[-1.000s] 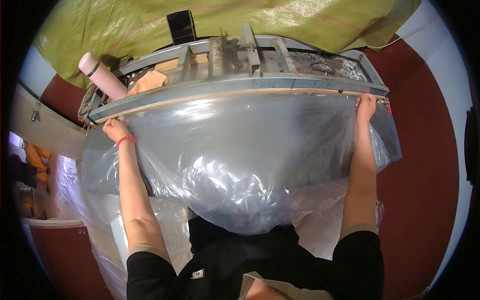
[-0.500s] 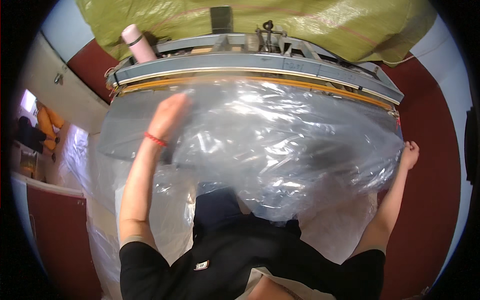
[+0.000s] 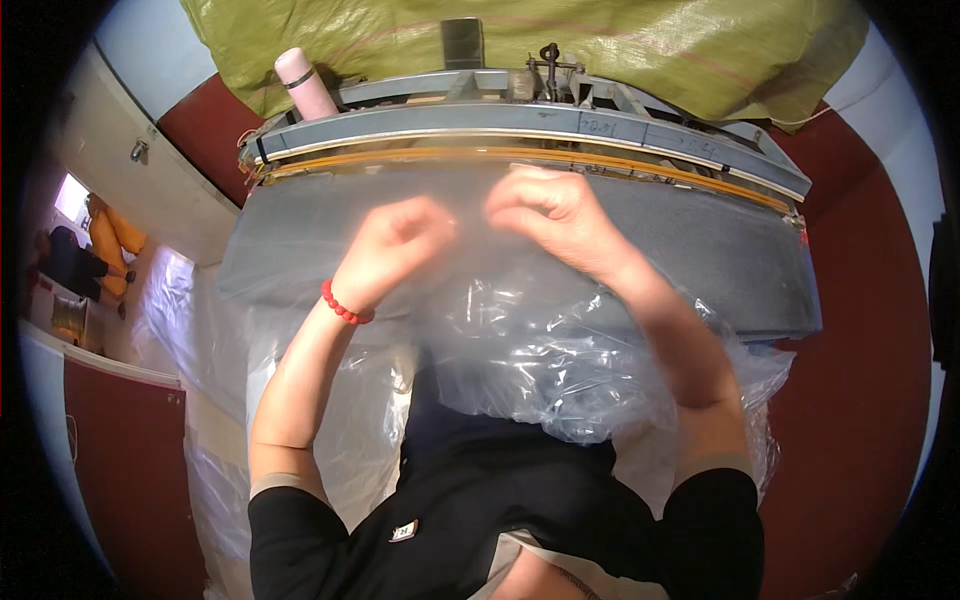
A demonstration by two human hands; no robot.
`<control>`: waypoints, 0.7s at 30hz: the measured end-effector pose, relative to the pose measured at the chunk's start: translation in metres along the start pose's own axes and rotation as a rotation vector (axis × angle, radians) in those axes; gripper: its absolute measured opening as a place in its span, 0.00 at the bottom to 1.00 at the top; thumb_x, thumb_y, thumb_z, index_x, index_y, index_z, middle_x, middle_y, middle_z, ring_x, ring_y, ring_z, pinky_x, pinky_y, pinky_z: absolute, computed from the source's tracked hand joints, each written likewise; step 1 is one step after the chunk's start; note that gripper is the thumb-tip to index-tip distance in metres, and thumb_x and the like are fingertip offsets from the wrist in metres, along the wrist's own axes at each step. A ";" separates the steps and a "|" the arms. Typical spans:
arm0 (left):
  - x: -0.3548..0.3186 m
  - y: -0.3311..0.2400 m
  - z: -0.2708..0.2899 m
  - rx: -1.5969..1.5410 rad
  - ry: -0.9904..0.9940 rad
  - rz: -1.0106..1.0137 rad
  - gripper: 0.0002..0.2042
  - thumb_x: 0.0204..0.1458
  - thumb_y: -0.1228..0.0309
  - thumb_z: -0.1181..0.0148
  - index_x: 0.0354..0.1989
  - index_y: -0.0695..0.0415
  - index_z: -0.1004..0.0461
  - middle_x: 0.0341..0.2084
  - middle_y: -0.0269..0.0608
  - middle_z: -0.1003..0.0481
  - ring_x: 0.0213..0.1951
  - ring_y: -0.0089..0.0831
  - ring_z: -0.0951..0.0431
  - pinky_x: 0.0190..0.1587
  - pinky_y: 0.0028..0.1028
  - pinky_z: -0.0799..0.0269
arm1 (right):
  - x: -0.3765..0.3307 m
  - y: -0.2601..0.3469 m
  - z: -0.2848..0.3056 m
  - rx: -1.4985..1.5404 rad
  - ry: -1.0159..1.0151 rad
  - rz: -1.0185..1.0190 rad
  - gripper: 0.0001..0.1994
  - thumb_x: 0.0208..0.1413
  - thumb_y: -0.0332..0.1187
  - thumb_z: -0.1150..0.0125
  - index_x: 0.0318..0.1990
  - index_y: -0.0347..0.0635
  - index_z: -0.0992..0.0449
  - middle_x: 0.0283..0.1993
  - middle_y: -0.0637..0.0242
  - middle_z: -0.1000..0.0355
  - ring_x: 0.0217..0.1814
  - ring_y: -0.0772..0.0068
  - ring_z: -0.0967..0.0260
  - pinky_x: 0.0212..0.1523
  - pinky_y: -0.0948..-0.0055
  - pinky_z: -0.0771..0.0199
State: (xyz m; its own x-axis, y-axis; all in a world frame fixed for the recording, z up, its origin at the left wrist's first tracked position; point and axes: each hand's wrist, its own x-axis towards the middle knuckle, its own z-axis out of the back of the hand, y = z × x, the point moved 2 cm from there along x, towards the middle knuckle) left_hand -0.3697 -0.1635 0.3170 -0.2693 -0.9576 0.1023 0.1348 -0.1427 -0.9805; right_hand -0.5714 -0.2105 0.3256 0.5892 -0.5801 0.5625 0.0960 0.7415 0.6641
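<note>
A crumpled sheet of clear plastic film (image 3: 560,375) hangs over the front of a grey padded bench top (image 3: 700,235) and down towards my lap. My left hand (image 3: 400,245), with a red bead bracelet (image 3: 343,305) on its wrist, is closed above the middle of the bench and smeared by motion. Close to its right, my right hand (image 3: 555,215) curls with thumb and fingers together. Between and below both hands a hazy, blurred part of the film rises, and they seem to pinch it. The exact grip is hard to see.
Behind the bench top runs a blue-grey metal frame (image 3: 400,122) with an orange strip (image 3: 400,157) along it. A pink bottle (image 3: 306,88) stands on its left end, black metal fittings (image 3: 550,75) near the middle. More clear film (image 3: 215,400) lies at left, near a door (image 3: 150,150).
My right hand has come from the film's far right edge to the middle, beside my left hand, which has shifted right. The film has drawn back from the bench's right side, baring the grey top.
</note>
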 end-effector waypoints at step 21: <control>-0.004 0.130 0.137 1.307 -0.567 0.002 0.34 0.44 0.56 0.44 0.54 0.67 0.47 0.57 0.57 0.50 0.60 0.50 0.53 0.58 0.41 0.55 | -0.119 -0.204 0.143 0.237 -1.056 -0.606 0.08 0.51 0.33 0.54 0.30 0.40 0.29 0.29 0.68 0.32 0.33 0.74 0.37 0.37 0.73 0.37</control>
State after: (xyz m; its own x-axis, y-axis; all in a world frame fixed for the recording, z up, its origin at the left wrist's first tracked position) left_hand -0.2209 -0.2125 0.2116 0.1021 -0.8826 0.4590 0.9873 0.0334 -0.1555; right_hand -0.7757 -0.3410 0.1930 -0.4445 -0.8770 0.1824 -0.0847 0.2439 0.9661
